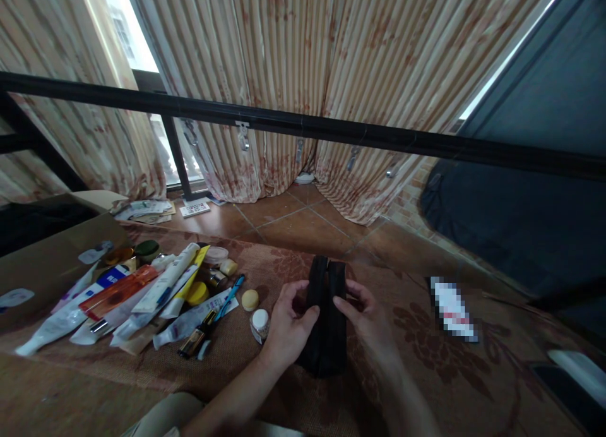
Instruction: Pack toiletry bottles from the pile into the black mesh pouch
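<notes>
A black zip pouch [326,342] lies lengthwise on the brown patterned cloth in front of me. My left hand [291,320] grips its left side, thumb on top and fingers curled round the edge. On the opposite side, my right hand [367,314] pinches the pouch's right edge between thumb and fingers. A seam or zip line runs along the top between both hands; I cannot tell whether it is open. Just left of my left hand stand a small jar with a white lid [260,323] and a round cream-coloured lidded pot [250,300].
A heap of tubes and bottles, with a red-orange tube [118,292] among them, covers the cloth's left. Behind it sits a cardboard box [52,254]. A black rail [284,122] crosses before the curtains. A pixelated white item [453,311] lies to the right.
</notes>
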Demonstrator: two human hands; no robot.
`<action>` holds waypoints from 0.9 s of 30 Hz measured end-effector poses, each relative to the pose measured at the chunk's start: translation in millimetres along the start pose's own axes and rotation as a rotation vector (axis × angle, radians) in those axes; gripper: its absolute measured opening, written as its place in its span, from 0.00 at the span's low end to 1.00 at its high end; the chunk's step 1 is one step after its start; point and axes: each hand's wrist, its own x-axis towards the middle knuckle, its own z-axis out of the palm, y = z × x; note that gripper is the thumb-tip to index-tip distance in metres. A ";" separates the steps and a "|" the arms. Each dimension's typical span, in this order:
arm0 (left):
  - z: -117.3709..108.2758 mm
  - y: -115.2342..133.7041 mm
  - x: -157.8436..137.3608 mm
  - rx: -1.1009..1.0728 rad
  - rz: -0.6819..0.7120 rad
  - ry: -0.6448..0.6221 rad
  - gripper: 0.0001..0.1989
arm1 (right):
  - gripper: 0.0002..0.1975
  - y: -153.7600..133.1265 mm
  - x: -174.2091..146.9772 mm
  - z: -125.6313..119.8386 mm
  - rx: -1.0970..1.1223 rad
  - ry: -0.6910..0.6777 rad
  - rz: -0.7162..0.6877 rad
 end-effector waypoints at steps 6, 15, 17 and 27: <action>-2.0 4.1 -0.5 0.041 0.035 0.005 0.18 | 0.24 1.0 -0.1 3.2 0.008 0.008 0.024; -7.7 8.0 -4.6 0.083 0.153 -0.015 0.16 | 0.20 1.1 -1.0 4.4 -0.023 0.006 -0.022; -9.1 6.5 -4.6 0.087 0.176 -0.009 0.16 | 0.21 2.7 -1.1 4.1 -0.016 -0.028 -0.029; -11.1 0.2 -2.2 0.115 0.197 -0.004 0.28 | 0.24 -2.1 -1.1 3.6 -0.103 -0.053 -0.081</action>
